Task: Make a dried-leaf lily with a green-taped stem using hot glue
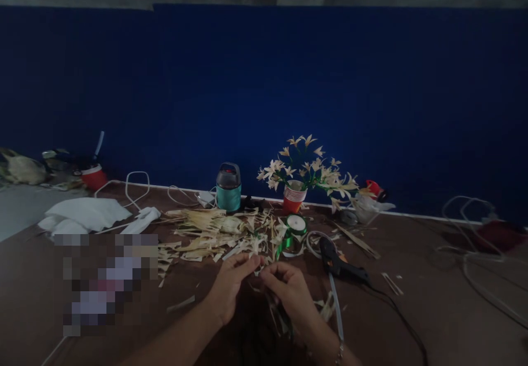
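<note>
Over the near middle of the brown table, my left hand point(231, 284) and my right hand point(292, 293) are closed in pinches, fingertips almost meeting. A small pale piece of dried husk point(258, 271) shows between them; its exact shape is too dim to tell. Just beyond lies a heap of dried husk strips point(200, 220). A spool of green ribbon point(296, 224) rests at the heap's right side. To the right of my right hand is a black glue gun point(342, 264). Husk flowers on green stems point(317, 171) stand in a red-and-white cup point(293, 197) behind.
A teal and dark-grey canister point(229, 187) stands at the back, near a blue partition point(185, 91). White crumpled sheets point(86, 212) lie left, beside a red cup point(94, 177). The glue gun's black cord point(406, 314) runs toward the near right. Looped cables point(468, 256) lie far right.
</note>
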### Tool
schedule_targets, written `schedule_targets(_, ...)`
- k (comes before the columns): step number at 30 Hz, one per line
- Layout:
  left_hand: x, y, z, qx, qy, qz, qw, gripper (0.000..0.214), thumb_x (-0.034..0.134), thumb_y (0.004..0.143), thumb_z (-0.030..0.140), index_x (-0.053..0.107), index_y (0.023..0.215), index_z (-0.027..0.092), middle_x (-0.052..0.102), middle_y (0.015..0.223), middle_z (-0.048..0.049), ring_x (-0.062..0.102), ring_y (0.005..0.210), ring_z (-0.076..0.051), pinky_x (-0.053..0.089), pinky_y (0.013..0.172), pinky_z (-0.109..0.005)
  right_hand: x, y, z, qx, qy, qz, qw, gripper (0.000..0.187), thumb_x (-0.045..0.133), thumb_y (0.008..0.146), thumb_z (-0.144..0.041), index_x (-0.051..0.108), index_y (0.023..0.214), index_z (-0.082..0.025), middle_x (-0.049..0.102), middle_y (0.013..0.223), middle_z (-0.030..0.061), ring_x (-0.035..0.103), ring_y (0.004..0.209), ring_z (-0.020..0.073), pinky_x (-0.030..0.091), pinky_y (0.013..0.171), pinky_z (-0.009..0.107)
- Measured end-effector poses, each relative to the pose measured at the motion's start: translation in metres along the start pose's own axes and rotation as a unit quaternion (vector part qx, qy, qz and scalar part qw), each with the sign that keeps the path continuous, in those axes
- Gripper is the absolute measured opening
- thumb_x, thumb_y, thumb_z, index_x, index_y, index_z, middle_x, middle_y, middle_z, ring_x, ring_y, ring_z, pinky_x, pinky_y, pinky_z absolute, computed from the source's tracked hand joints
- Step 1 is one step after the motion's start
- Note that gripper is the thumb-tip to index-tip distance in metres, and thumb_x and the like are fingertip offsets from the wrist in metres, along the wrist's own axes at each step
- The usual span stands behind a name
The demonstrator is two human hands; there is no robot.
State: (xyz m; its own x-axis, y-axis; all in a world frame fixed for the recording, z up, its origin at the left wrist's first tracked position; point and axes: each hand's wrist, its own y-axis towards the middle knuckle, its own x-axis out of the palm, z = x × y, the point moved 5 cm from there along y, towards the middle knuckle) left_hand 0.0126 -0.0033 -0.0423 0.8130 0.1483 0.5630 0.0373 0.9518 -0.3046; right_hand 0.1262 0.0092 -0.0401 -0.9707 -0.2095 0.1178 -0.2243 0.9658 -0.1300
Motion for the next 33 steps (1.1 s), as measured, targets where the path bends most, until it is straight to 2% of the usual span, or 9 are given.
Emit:
schedule_targets(3,0.003,-0.002,0.000,0.010,0.016,0.000,1.000,0.028,0.077,0.055,0.032,0.068,0.070,0.011,0.064,0.060,-0.0014,0.057,0.052,-0.013,0.045,0.053,-0.026,0.000,0.000,0.000,-0.010,-0.001,0.008,1.000,0.032,0.073,0.056,-0.043,0.058,0.055,-0.014,0.052,0.042,-0.0042,0.033,0.036,0.0044,0.023,0.037,0.018)
schedule_targets(7,0.003,-0.004,-0.001,0.019,0.033,0.009,0.999,0.026,0.077,0.055,0.032,0.068,0.068,0.011,0.062,0.057,-0.0002,0.055,0.052,-0.011,0.041,0.054,-0.022,0.002,-0.003,0.000,-0.040,-0.002,0.017,0.999,0.028,0.071,0.060,-0.040,0.059,0.055,-0.015,0.053,0.048,-0.0033,0.041,0.044,0.0076,0.031,0.043,0.019)
schedule_targets(11,0.005,-0.005,-0.003,0.030,0.029,-0.009,0.999,0.024,0.075,0.059,0.033,0.066,0.065,0.012,0.060,0.056,0.0014,0.053,0.053,-0.010,0.040,0.055,-0.021,0.002,-0.005,-0.002,-0.067,-0.009,0.027,0.997,0.026,0.069,0.063,-0.037,0.059,0.056,-0.014,0.056,0.052,-0.0014,0.047,0.050,0.0102,0.038,0.049,0.021)
schedule_targets(15,0.008,-0.007,-0.004,0.040,0.023,-0.016,0.999,0.022,0.075,0.059,0.033,0.065,0.063,0.013,0.059,0.056,0.0021,0.052,0.053,-0.009,0.039,0.055,-0.020,0.002,-0.005,0.000,-0.079,-0.011,0.037,0.996,0.025,0.068,0.064,-0.037,0.059,0.057,-0.014,0.055,0.053,-0.0018,0.046,0.050,0.0103,0.038,0.049,0.021)
schedule_targets(19,0.005,-0.006,-0.005,0.054,0.039,0.002,0.998,0.022,0.074,0.059,0.034,0.068,0.068,0.014,0.063,0.060,0.0005,0.055,0.059,-0.012,0.042,0.061,-0.022,0.002,-0.005,0.001,-0.074,-0.025,0.055,0.995,0.024,0.068,0.063,-0.035,0.059,0.056,-0.015,0.054,0.051,-0.0031,0.044,0.047,0.0093,0.036,0.046,0.020)
schedule_targets(24,0.004,-0.006,0.004,0.086,0.101,0.008,0.991,0.024,0.071,0.063,0.036,0.070,0.072,0.014,0.067,0.069,-0.0025,0.059,0.068,-0.016,0.044,0.066,-0.025,-0.001,-0.005,-0.012,-0.075,-0.062,0.037,0.995,0.022,0.066,0.065,-0.036,0.062,0.061,-0.014,0.057,0.055,-0.0011,0.048,0.051,0.0116,0.039,0.048,0.021)
schedule_targets(28,0.008,-0.005,0.013,0.099,0.187,-0.008,0.977,0.025,0.067,0.066,0.037,0.070,0.073,0.013,0.067,0.068,-0.0033,0.058,0.065,-0.017,0.044,0.062,-0.025,-0.018,-0.002,-0.028,-0.112,-0.031,0.092,0.989,0.021,0.068,0.065,-0.035,0.063,0.071,-0.016,0.059,0.061,-0.0008,0.051,0.058,0.0126,0.040,0.054,0.022)
schedule_targets(30,0.013,-0.003,0.012,0.095,0.230,-0.044,0.968,0.026,0.064,0.068,0.038,0.069,0.069,0.013,0.066,0.065,-0.0032,0.057,0.063,-0.017,0.043,0.061,-0.026,-0.019,0.001,-0.029,-0.091,0.008,0.066,0.994,0.024,0.071,0.062,-0.036,0.063,0.072,-0.016,0.060,0.062,-0.0007,0.052,0.059,0.0128,0.040,0.056,0.022)
schedule_targets(33,0.018,-0.001,0.008,0.108,0.272,-0.087,0.952,0.025,0.062,0.070,0.037,0.069,0.065,0.014,0.065,0.061,-0.0029,0.057,0.062,-0.018,0.042,0.062,-0.026,-0.013,0.001,-0.027,-0.045,0.051,-0.003,0.998,0.024,0.077,0.054,-0.032,0.062,0.061,-0.015,0.055,0.056,-0.0028,0.049,0.054,0.0104,0.038,0.053,0.021)
